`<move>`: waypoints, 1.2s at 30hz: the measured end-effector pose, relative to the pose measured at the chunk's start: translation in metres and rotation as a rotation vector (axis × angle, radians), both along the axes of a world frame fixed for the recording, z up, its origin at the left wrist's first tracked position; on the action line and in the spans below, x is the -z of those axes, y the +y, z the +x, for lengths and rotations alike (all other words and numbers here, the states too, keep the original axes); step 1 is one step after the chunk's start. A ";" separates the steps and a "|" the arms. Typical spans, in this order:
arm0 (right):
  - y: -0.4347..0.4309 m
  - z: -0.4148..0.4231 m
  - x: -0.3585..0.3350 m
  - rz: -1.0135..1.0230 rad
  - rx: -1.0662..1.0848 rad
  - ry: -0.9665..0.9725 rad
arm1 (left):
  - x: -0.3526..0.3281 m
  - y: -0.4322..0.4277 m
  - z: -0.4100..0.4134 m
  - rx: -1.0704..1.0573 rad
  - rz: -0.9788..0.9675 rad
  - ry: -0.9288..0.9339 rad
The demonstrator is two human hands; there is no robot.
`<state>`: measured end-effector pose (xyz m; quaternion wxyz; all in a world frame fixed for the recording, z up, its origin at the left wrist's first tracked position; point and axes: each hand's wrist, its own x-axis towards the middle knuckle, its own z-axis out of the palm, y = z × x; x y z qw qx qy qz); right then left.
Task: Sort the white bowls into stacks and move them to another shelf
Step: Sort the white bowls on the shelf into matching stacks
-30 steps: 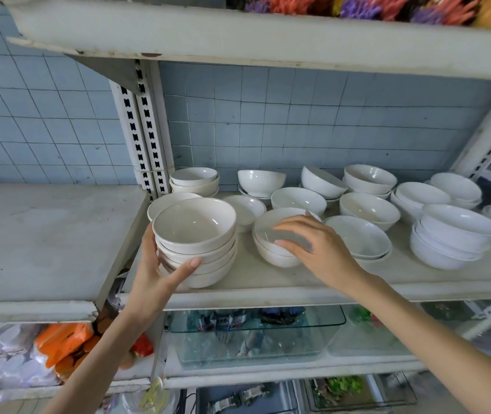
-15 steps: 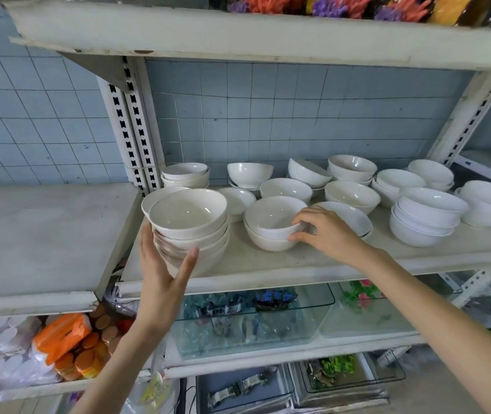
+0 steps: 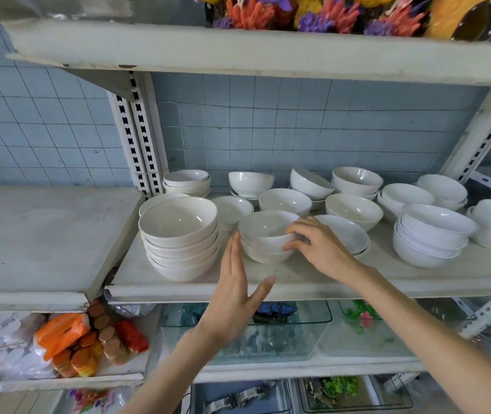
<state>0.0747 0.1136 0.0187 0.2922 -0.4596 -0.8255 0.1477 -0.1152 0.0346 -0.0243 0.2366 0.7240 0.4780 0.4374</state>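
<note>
Shelf board of white painted metal [image 3: 298,282] carries every white bowl in view, some loose and some in low stacks. A bare white shelf [image 3: 44,234] adjoins it on the left, past the slotted upright, and is the probable destination.

Hazards, in descending order of item size:

1. Tall stack of cream-white ceramic bowls [image 3: 181,240]. It stands at the front left corner of the board, close to the lip. The bowls do not sit squarely on one another. A knock from a forearm or a passing bowl could tip the top bowl or push the stack over the edge.

2. Pair of nested glossy white bowls [image 3: 265,237]. It stands just right of the tall stack, between both hands. A lift applied to the upper bowl alone may leave the lower bowl behind or drag it across the board. Glazed walls slide easily under uneven pressure.

3. Shallow white dish [image 3: 348,234]. It lies just behind the right hand, so a backward wrist movement could strike it.

4. Right hand [image 3: 322,252]. Its fingers curl round the right wall of the upper nested bowl, grasping it from one side only.

5. Left hand [image 3: 235,291]. It is flat and released, fingers straight, tips just beside the pair's left wall. Contact cannot be confirmed, so a lift made now would be unsupported on that side
</note>
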 end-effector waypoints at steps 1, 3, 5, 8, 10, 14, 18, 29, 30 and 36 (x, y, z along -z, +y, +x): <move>0.002 0.001 0.002 0.004 -0.009 0.013 | -0.002 0.005 0.004 -0.015 -0.047 -0.020; 0.005 0.003 0.003 0.004 -0.020 0.038 | -0.007 0.015 0.009 -0.037 -0.133 -0.049; 0.006 0.005 0.002 0.016 -0.034 0.058 | -0.010 0.024 0.014 -0.057 -0.154 -0.094; 0.008 0.006 -0.001 0.008 -0.045 0.091 | -0.012 0.033 0.016 -0.042 -0.169 -0.179; 0.009 0.007 -0.003 0.008 -0.057 0.112 | -0.012 0.038 0.015 -0.033 -0.183 -0.214; 0.009 0.011 -0.007 0.026 -0.075 0.165 | -0.013 0.044 0.014 -0.020 -0.193 -0.271; 0.005 0.016 -0.020 0.056 -0.099 0.221 | -0.025 0.046 0.016 0.006 -0.187 -0.332; -0.021 0.033 -0.033 -0.022 -0.174 0.504 | -0.047 0.044 0.029 0.094 -0.285 -0.658; -0.020 0.034 -0.033 -0.035 -0.165 0.534 | -0.048 0.043 0.031 0.087 -0.283 -0.668; -0.020 0.040 -0.024 -0.337 -0.155 0.713 | -0.048 0.044 0.046 0.047 -0.226 -0.697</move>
